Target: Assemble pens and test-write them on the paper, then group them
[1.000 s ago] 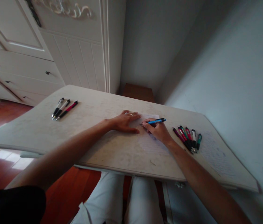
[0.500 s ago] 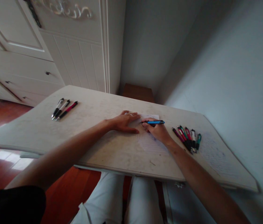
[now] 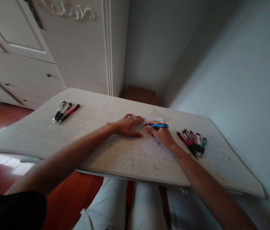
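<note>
A blue pen (image 3: 158, 125) with black ends is pinched in my right hand (image 3: 161, 134), its tip at the upper part of a thin paper sheet (image 3: 154, 148). Faint lines and marks show on that sheet, and my right hand and wrist cover some of it. My left hand (image 3: 128, 126) lies flat with fingers stretched out over the sheet's left edge. A ring sits on one of its fingers. Just right of my right hand, several pens (image 3: 192, 142) in pink, green, white and black lie fanned out.
Three pens (image 3: 65, 112) lie at the left of the pale table (image 3: 96, 153). Another sheet covered in blue marks (image 3: 223, 159) is at the right end, near the wall (image 3: 245, 95). A white cabinet (image 3: 82, 64) stands behind, beside a brown box-like object (image 3: 142, 95).
The blue pen and my right hand have shifted very slightly. My left hand stays in the same spot, and the loose pens have not moved.
</note>
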Available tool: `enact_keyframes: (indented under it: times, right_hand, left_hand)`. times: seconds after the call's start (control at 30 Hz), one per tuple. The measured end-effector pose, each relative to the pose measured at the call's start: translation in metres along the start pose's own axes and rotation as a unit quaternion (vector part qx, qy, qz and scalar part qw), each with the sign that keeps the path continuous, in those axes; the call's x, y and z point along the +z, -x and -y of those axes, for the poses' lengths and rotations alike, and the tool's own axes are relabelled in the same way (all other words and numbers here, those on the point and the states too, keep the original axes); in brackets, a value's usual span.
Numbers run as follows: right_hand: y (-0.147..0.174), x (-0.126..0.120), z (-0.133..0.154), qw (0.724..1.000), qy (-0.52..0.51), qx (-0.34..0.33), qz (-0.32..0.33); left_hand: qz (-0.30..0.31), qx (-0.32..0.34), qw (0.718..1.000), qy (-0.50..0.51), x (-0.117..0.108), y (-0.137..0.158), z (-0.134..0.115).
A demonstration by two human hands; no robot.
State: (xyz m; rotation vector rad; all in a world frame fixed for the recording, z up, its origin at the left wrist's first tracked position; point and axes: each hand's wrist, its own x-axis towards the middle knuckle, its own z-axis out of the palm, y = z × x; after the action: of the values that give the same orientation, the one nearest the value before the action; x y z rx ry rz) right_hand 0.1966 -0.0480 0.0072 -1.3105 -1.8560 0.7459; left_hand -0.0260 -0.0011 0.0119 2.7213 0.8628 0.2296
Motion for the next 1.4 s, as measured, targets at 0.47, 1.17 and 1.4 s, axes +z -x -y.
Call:
enact_keyframes:
  times: [0.47, 1.17, 1.4]
  right_hand:
    - [-0.0021, 0.0023, -0.0017, 0.999, 0.019, -0.047, -0.01]
    - [-0.008, 0.0036, -0.0017, 1.0, 0.004, -0.006, -0.009]
    - [-0.0089, 0.0042, -0.0012, 1.0, 0.001, -0.011, -0.009]
  left_hand:
    - [0.003, -0.004, 1.0, 0.001, -0.0005, -0.0009, -0.0005]
    - [-0.003, -0.007, 1.0, -0.003, 0.0004, -0.0006, 0.0001]
    - [-0.004, -0.008, 1.0, 0.002, -0.001, 0.0001, -0.0014]
